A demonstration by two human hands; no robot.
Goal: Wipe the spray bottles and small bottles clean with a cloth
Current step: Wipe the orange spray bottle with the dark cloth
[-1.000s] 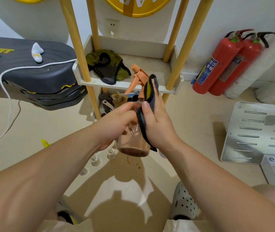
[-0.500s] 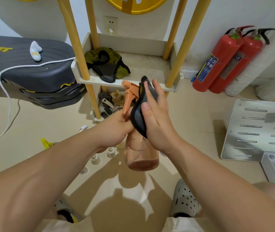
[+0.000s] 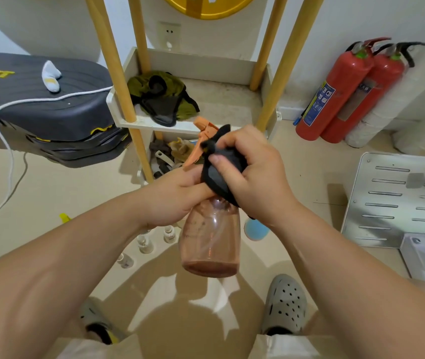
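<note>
I hold a translucent orange spray bottle [image 3: 210, 237] upright in mid-air, its orange trigger head [image 3: 201, 141] pointing up-left. My left hand [image 3: 177, 195] grips the bottle's neck. My right hand [image 3: 253, 172] is curled round a black cloth [image 3: 216, 174], which is wrapped against the neck and the back of the trigger head. Three small clear bottles [image 3: 145, 242] stand on the floor below my left wrist, one of them [image 3: 124, 260] nearer me. A blue round object [image 3: 255, 229] shows behind the bottle, mostly hidden.
A white shelf rack [image 3: 193, 125] with wooden posts stands ahead, with a green-black cloth [image 3: 162, 97] on it. Two red fire extinguishers [image 3: 348, 92] lean at the right wall. A metal plate [image 3: 400, 198] lies right, a dark case [image 3: 50, 104] with a white cable left.
My right hand went from flat against the bottle's side to curled round the cloth at the neck and trigger head. The bottle now hangs lower, more of its body showing.
</note>
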